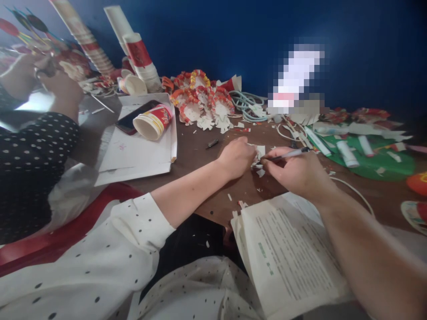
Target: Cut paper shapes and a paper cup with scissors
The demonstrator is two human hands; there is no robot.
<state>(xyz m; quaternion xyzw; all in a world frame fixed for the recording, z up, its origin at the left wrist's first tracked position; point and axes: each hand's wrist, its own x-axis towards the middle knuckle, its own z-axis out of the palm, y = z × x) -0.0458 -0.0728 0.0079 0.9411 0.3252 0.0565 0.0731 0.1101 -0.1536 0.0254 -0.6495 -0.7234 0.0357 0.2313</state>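
Observation:
My right hand [298, 173] is closed around a slim pen [290, 154] with a pale barrel and a dark end. Its fingertips sit low over a small heap of cut white paper [260, 153]. From the other side my left hand [237, 158] rests on the table with its fingers curled in against that paper. Their tips are partly hidden, but they appear to pinch a white paper piece. A black pen cap [212, 143] lies left of my left hand. Small scraps are scattered around both hands.
Left are a white box [147, 158], a phone [140, 116], a paper cup [153, 122] and stacked cups [143, 62]. Red-and-white paper crafts [203, 100] and cables [247, 106] lie behind. A green disc [387, 162] and printed papers [287, 253] are right. A co-worker's hands [56, 80] work far left.

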